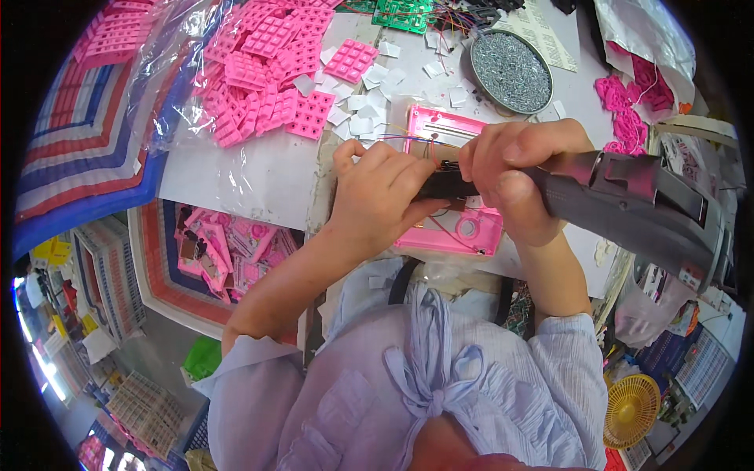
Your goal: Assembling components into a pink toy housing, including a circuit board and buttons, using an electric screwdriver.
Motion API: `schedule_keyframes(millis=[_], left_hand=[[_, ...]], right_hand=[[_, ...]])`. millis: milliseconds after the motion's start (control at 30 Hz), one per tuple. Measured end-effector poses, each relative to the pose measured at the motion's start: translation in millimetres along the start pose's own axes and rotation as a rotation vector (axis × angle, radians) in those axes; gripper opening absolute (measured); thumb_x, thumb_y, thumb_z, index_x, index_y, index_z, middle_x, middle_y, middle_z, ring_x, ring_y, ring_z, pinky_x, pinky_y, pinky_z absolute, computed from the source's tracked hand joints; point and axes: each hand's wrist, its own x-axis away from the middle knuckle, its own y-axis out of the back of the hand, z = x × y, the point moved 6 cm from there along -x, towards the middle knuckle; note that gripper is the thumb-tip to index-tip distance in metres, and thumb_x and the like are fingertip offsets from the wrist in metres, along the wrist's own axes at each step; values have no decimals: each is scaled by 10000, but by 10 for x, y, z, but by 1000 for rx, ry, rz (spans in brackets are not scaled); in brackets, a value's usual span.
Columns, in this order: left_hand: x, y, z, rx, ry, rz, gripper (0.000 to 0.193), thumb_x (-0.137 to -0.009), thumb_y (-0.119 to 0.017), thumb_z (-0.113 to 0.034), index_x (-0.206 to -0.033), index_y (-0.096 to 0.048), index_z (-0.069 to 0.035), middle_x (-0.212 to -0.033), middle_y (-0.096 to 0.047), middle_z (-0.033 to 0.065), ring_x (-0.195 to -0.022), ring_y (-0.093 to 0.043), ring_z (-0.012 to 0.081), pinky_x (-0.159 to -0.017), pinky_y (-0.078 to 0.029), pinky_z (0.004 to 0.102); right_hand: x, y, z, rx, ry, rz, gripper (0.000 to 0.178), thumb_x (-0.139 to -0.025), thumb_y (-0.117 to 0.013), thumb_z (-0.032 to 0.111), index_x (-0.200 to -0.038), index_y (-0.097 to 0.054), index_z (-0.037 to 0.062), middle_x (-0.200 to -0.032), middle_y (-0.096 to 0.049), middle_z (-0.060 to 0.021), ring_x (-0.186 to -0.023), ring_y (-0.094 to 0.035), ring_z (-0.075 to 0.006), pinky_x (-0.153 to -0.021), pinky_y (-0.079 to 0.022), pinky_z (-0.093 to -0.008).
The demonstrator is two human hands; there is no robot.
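Note:
My right hand (522,165) is wrapped round a dark grey handheld power tool (628,200), which looks like an electric screwdriver. The tool lies almost level, its thick end pointing right. Opposite it, my left hand (377,192) closes thumb and forefinger about a black piece (444,182); whether this is the tool's nose or a separate part, I cannot tell. Beneath both hands sits an open pink plastic case (491,235), partly hidden by them. Thin coloured wires (393,139) run out from it, and a round ring moulding shows near its lower end.
Pink keypad-like mouldings (267,47) are heaped at the far left, beside scattered white paper squares (365,106). A round tin of small screws (510,72) stands beyond my right hand. Green circuit boards (402,12) lie at the back. A bin of pink parts (236,247) is below left.

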Motion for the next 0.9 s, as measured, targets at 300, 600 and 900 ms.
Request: schedule_keyframes(millis=[300, 600, 900], left_hand=[[7, -20, 17, 8, -19, 5, 430, -715, -806, -380, -1018, -648, -119, -913, -623, -29, -878, -563, 174, -875, -281, 438], [-123, -34, 50, 54, -58, 92, 474, -684, -834, -349, -1067, -658, -133, -1077, -657, -4, -1052, -581, 221, -926, -296, 440], [-47, -115, 352, 499, 307, 62, 516, -871, -716, -240, -1308, -565, -10, -1388, -422, 137, -1146, -517, 239, -997, -429, 369]], right_hand=[[-64, -63, 35, 122, -11, 258, 355, -883, -758, 131, -1079, -479, 34, -673, -551, -74, -579, -543, -177, -623, -536, -377], [268, 446, -95, 649, -384, 375, 851, -661, -863, 168, -1433, -518, 74, -1175, -651, -82, -1055, -596, -242, -890, -467, -358], [208, 658, -313, 646, -477, 148, 210, -908, -649, 186, -1056, -694, 43, -796, -643, -113, -710, -595, -248, -658, -490, -348]])
